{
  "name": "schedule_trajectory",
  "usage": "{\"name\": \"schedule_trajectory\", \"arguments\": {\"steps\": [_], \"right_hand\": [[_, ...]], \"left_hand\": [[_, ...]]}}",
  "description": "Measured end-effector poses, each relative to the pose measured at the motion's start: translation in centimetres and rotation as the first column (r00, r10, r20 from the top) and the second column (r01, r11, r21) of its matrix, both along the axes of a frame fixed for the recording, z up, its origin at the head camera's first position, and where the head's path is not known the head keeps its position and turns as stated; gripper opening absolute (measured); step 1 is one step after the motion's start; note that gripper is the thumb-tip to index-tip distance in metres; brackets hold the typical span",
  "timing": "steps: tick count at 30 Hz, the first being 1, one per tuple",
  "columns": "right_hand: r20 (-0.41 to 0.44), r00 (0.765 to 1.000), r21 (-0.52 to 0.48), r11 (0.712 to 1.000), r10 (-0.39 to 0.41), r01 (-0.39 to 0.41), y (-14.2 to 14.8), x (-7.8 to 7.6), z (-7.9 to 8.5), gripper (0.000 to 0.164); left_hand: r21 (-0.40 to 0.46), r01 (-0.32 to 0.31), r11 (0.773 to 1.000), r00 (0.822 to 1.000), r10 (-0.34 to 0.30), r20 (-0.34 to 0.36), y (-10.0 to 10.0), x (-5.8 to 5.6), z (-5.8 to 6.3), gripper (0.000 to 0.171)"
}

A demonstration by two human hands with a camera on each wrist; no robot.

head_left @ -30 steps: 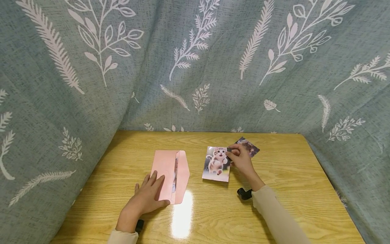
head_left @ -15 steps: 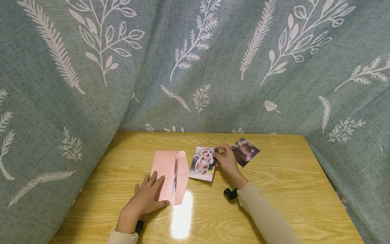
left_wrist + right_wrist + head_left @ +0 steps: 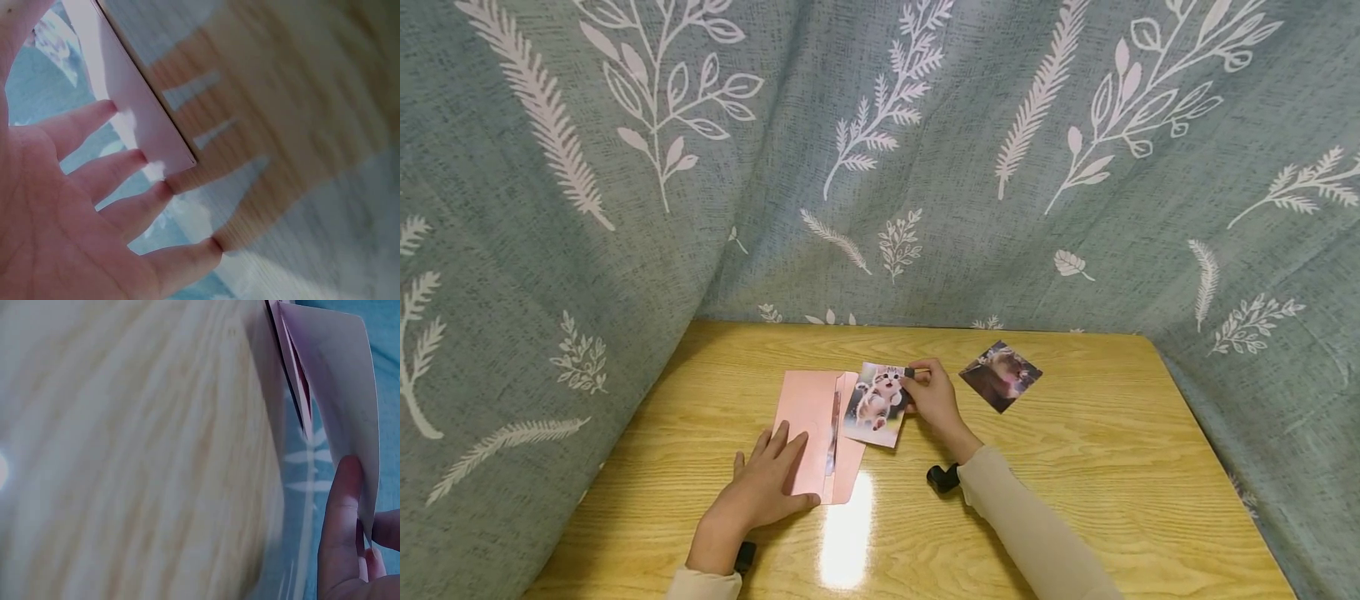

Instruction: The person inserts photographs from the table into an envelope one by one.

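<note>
A pink envelope lies on the table with its flap unfolded to the right; part of a picture shows in its opening. My left hand rests on the envelope's lower left with fingers spread, and in the left wrist view several fingertips touch its pink edge. Between thumb and fingers my right hand pinches a kitten photo by its upper right side. This photo is slightly tilted and overlaps the envelope's flap in the head view. The right wrist view shows the pale back of the photo, raised off the table.
A second, darker photo lies turned cornerwise on the wooden table, to the right of my right hand. Patterned blue-green cloth hangs behind the table and along both sides. A bright reflection lies below the envelope.
My right hand has carried the kitten photo leftward, from beside the darker photo to over the envelope's flap. The darker photo is now uncovered. My left hand has stayed on the envelope.
</note>
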State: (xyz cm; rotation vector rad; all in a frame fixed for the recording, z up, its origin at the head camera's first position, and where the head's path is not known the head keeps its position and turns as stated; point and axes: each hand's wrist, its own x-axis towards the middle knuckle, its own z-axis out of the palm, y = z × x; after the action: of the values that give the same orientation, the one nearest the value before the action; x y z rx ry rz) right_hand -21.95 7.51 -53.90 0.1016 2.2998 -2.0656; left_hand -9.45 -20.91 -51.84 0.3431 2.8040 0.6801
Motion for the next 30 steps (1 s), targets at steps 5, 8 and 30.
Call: {"name": "schedule_trajectory", "arguments": {"steps": [5, 8, 30], "right_hand": [[0.002, 1.000, 0.014, 1.000, 0.019, -0.019, -0.8, 0.2, -0.3, 0.031], [0.004, 0.999, 0.021, 0.999, 0.038, -0.038, -1.3, 0.4, -0.3, 0.029], [0.049, 0.989, 0.019, 0.990, 0.139, -0.140, -4.4, 1.4, -0.5, 0.028]], "left_hand": [[0.013, 0.000, 1.000, 1.000, 0.000, 0.005, 0.0, 0.0, 0.0, 0.096], [0.010, 0.001, 1.000, 1.000, -0.001, 0.004, 0.0, 0.0, -0.1, 0.097], [-0.008, -0.001, 1.000, 1.000, 0.001, 0.018, -0.2, -0.1, -0.4, 0.098]]}}
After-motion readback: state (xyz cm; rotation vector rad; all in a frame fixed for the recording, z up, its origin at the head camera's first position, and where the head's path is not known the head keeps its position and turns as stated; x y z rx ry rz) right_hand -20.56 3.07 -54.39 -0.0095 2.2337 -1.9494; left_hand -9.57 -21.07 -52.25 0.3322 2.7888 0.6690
